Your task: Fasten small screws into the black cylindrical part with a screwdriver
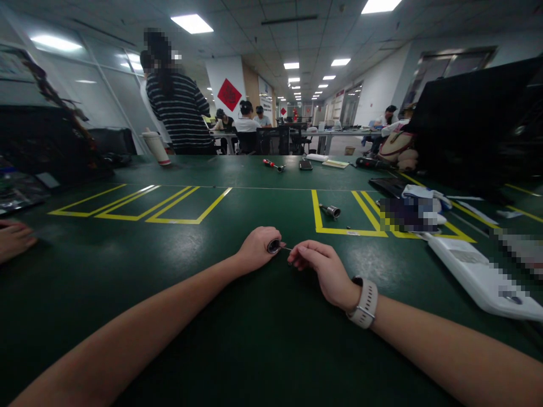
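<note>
My left hand (258, 247) is closed around a cylindrical metal part (274, 246), whose round, hollow end faces me. Close by on the right, my right hand (316, 260) has its fingertips pinched on a thin metal rod (287, 249). The rod's far end reaches the metal part beside my left fingers; whether it sits inside cannot be made out. A small dark bit shows under the right fingertips, too small to name. Another metal part with a flared round end (331, 211) lies inside a yellow-taped box on the green table (237, 339).
A red-handled tool (274, 165) and a dark phone-like object (305, 164) lie farther back. A white device (483, 274) and cloth items are at right. A cup (156, 147) stands back left. Another person's hand (16, 240) rests at the left edge.
</note>
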The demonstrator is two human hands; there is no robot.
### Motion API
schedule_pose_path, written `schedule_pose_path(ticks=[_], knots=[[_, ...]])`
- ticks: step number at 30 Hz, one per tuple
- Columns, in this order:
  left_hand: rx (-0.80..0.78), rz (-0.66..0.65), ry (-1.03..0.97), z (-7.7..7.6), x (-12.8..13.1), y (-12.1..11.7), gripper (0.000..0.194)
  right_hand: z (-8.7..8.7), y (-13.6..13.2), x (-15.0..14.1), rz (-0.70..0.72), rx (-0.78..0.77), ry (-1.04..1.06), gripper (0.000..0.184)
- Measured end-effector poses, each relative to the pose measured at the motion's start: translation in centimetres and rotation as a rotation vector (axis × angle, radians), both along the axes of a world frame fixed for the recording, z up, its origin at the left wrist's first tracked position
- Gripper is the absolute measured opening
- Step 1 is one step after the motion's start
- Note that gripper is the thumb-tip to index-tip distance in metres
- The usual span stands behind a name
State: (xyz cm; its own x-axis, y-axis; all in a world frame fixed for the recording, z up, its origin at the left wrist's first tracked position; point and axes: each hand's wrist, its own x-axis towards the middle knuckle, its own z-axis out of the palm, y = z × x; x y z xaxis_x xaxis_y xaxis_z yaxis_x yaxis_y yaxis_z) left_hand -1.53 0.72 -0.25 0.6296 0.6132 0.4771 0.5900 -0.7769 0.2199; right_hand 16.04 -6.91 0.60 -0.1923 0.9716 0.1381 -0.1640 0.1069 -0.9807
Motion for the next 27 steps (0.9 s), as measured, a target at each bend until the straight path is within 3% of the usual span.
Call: schedule_pose_path(ticks=[3, 7, 14, 17, 23, 27], knots=[[-0.048, -0.034, -0.061, 0.11, -0.08, -0.09, 0.018, -0.20, 0.45, 0.11, 0.044, -0.101, 0.164, 0.018], [-0.088, -0.067, -0.118, 0.20, -0.08, -0.13, 0.019, -0.28, 0.44, 0.15, 0.076, -0.131, 0.226, 0.018], [0.018, 0.048, -0.023, -0.11, 0.01, 0.10, 0.019, -0.31, -0.18, -0.18, -0.029, 0.038, -0.029, 0.020], [0.058, 0.063, 0.025, -0.18, 0.00, 0.10, 0.017, -0.31, -0.10, -0.28, -0.024, 0.042, -0.059, 0.020], [-0.015, 0.003, -0.092, -0.03, -0.03, -0.06, 0.021, -0.41, 0.50, 0.10, 0.060, -0.115, 0.193, 0.018], [-0.062, -0.039, -0.153, -0.03, -0.02, 0.00, 0.022, -0.19, 0.51, 0.11, 0.073, -0.149, 0.239, 0.018]])
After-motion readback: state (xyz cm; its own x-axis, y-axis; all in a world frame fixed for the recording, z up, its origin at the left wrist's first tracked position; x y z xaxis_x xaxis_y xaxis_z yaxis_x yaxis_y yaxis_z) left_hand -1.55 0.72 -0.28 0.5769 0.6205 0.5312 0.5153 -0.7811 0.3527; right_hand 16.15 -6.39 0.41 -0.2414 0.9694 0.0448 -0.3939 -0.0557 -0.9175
